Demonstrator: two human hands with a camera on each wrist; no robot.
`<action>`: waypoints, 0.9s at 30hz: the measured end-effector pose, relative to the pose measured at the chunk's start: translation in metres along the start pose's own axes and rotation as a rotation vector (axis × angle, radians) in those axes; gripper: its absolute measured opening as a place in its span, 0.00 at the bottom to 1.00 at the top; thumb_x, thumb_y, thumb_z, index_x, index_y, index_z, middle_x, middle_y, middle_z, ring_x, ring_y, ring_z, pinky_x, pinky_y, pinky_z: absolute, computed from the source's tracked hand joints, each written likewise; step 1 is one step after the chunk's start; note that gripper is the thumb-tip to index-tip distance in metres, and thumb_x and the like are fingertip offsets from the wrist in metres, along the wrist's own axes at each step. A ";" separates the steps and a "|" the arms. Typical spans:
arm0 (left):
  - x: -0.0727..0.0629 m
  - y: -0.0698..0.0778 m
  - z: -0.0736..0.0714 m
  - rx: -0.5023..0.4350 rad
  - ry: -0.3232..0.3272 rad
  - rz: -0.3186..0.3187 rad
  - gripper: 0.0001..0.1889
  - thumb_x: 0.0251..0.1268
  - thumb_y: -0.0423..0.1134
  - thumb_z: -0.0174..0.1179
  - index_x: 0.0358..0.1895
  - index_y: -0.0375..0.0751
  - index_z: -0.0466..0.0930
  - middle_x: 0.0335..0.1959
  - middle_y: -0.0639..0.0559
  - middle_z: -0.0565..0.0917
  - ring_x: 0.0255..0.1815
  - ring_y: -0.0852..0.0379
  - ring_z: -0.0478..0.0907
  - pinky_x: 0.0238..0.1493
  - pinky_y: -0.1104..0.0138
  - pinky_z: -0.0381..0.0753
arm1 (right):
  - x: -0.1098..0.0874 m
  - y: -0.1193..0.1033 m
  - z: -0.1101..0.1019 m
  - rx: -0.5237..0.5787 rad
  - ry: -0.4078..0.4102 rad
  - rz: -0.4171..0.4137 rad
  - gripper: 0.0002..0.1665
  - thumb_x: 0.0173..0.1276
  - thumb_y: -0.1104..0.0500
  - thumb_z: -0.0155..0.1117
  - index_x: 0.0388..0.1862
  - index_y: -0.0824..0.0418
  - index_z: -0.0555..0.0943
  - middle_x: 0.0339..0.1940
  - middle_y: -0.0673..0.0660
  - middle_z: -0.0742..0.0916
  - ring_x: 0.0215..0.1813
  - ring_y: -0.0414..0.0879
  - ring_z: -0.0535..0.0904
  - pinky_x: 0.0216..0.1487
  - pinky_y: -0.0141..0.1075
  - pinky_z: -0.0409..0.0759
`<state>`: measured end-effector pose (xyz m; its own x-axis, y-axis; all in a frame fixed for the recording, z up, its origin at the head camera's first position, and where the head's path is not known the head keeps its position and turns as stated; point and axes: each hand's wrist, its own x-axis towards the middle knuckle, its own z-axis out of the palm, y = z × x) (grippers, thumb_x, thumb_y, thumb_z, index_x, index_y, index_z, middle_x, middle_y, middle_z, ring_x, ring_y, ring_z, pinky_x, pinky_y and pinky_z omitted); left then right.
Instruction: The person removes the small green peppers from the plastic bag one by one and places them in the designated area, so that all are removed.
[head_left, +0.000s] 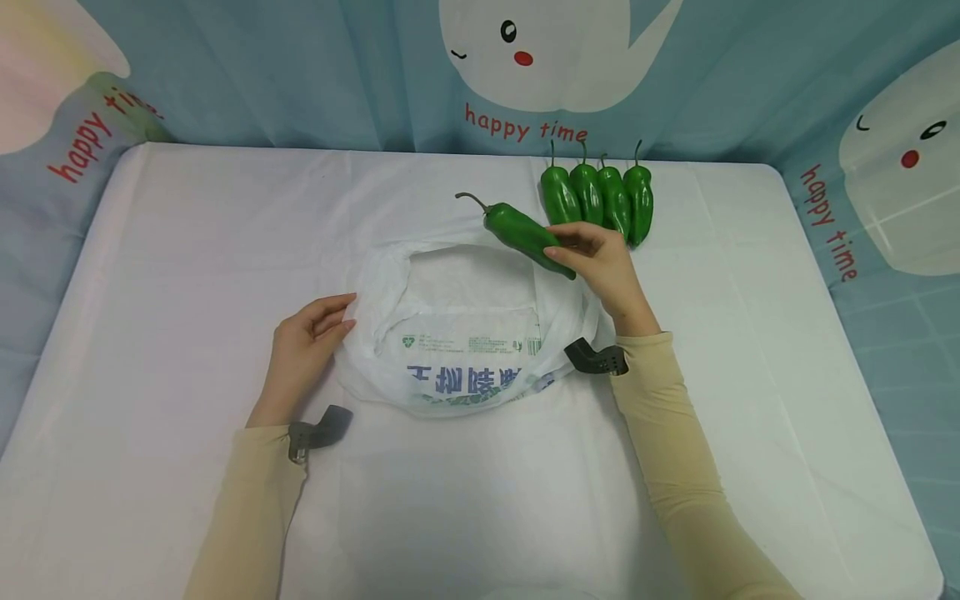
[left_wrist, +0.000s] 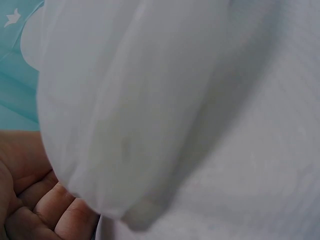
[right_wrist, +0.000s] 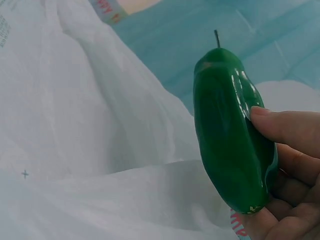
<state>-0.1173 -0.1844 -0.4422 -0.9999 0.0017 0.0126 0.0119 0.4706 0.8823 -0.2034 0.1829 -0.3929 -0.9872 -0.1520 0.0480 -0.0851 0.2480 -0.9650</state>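
Note:
A white plastic bag (head_left: pixel 461 333) with green and blue print lies on the table, its mouth spread wide. At its left edge, my left hand (head_left: pixel 307 342) pinches the plastic between thumb and fingers; in the left wrist view the bag (left_wrist: pixel 130 110) hides the fingertips. My right hand (head_left: pixel 600 262) holds a green pepper (head_left: pixel 525 233) by its lower end, above the far right rim of the bag. The pepper's stem points to the far left. In the right wrist view, the thumb lies on the glossy side of the pepper (right_wrist: pixel 227 125).
Several more green peppers (head_left: pixel 615 200) stand side by side at the table's far edge, just beyond my right hand. A white cloth (head_left: pixel 187 250) covers the table. Blue curtains (head_left: pixel 300 75) with printed figures hang behind it and along the sides.

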 end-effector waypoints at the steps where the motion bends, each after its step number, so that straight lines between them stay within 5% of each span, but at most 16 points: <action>1: 0.000 0.000 0.000 -0.001 0.000 -0.001 0.17 0.65 0.32 0.60 0.57 0.32 0.77 0.51 0.38 0.81 0.44 0.75 0.76 0.44 0.85 0.74 | 0.000 0.000 -0.001 -0.002 0.005 0.000 0.18 0.62 0.67 0.66 0.50 0.74 0.79 0.40 0.52 0.84 0.42 0.42 0.80 0.44 0.29 0.80; 27: 0.000 -0.001 0.000 -0.021 -0.001 0.005 0.17 0.64 0.32 0.60 0.56 0.33 0.77 0.49 0.37 0.81 0.42 0.78 0.75 0.44 0.85 0.74 | 0.001 0.005 -0.014 0.028 0.133 -0.040 0.18 0.62 0.67 0.66 0.50 0.74 0.79 0.39 0.48 0.83 0.43 0.42 0.78 0.42 0.27 0.78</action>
<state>-0.1178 -0.1848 -0.4436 -0.9998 0.0049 0.0169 0.0173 0.4522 0.8917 -0.2069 0.1973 -0.3936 -0.9924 -0.0323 0.1185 -0.1227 0.2169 -0.9684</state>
